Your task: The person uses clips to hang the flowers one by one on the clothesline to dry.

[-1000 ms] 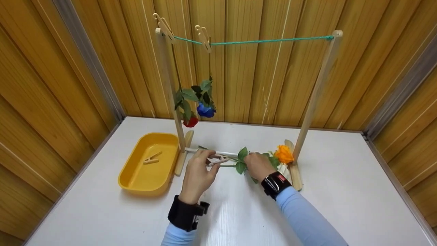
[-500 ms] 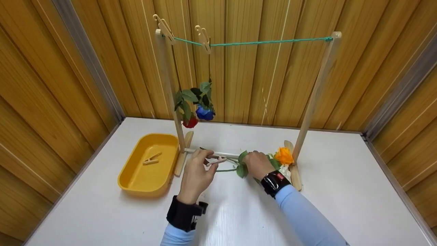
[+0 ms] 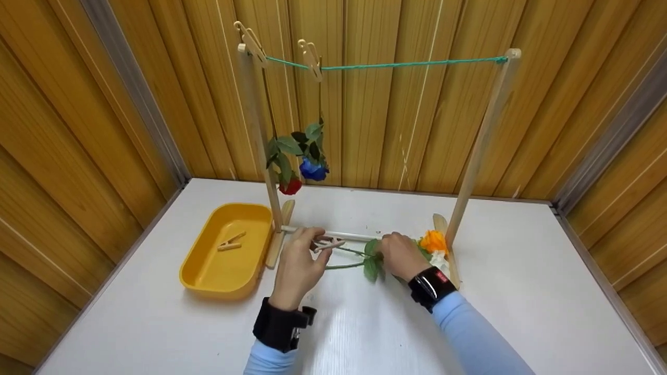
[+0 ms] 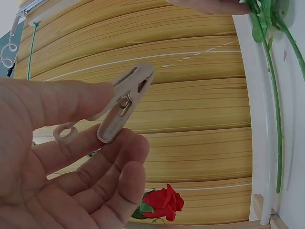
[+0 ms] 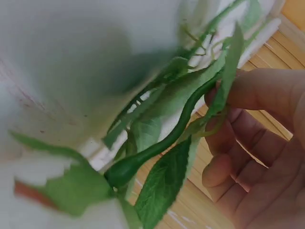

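My left hand (image 3: 302, 265) pinches a pale wooden clothespin (image 4: 126, 100) between thumb and fingers, above the table. To its right, my right hand (image 3: 402, 255) pinches a green flower stem (image 5: 190, 107) among leaves (image 3: 371, 265). An orange rose (image 3: 433, 241) and a white rose (image 3: 440, 261) lie just beyond that hand by the right post's foot. Their long stems (image 3: 345, 266) point toward the left hand. Which of the two flowers the fingers hold, I cannot tell. A red rose (image 3: 290, 187) and a blue rose (image 3: 313, 169) hang upside down from the cord.
Two clothespins (image 3: 311, 60) grip the hanging stems on a green cord (image 3: 406, 63) between wooden posts (image 3: 479, 140). A white rod (image 3: 354, 236) joins the posts low down. At the left stands a yellow tray (image 3: 190, 271) with one clothespin (image 3: 231, 241) inside.
My right hand has shifted slightly right and toward me, and the leaves and stems moved with it. The orange rose sits a little lower. My left hand stays nearly still with the clothespin.
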`<move>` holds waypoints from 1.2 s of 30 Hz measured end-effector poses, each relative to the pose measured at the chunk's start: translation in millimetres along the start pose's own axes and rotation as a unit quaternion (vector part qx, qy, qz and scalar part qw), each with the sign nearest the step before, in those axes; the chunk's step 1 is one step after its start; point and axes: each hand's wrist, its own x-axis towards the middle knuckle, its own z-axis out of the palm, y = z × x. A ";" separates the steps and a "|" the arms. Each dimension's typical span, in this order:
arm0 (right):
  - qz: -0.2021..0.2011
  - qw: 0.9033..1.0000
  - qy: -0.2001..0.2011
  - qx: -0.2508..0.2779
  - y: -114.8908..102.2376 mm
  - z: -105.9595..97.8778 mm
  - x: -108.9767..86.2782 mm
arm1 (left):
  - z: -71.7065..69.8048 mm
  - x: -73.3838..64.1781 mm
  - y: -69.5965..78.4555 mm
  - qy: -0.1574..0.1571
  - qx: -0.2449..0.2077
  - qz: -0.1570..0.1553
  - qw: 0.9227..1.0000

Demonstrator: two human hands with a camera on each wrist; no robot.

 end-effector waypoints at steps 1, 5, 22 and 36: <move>0.001 1.000 0.002 0.006 0.3 -2.8 -0.8 | -0.1 -0.1 -0.4 0.001 0.000 0.001 1.000; 0.006 1.000 0.012 0.015 2.9 -14.6 -4.1 | -0.2 -0.1 -2.2 0.014 0.003 0.014 1.000; 0.105 0.992 0.033 0.068 6.4 -23.3 -58.0 | -1.7 -0.7 -0.2 0.019 0.011 0.018 1.000; 0.128 0.991 0.028 0.042 -5.3 -4.3 -71.8 | 0.8 -1.1 -1.0 0.021 0.009 0.025 0.999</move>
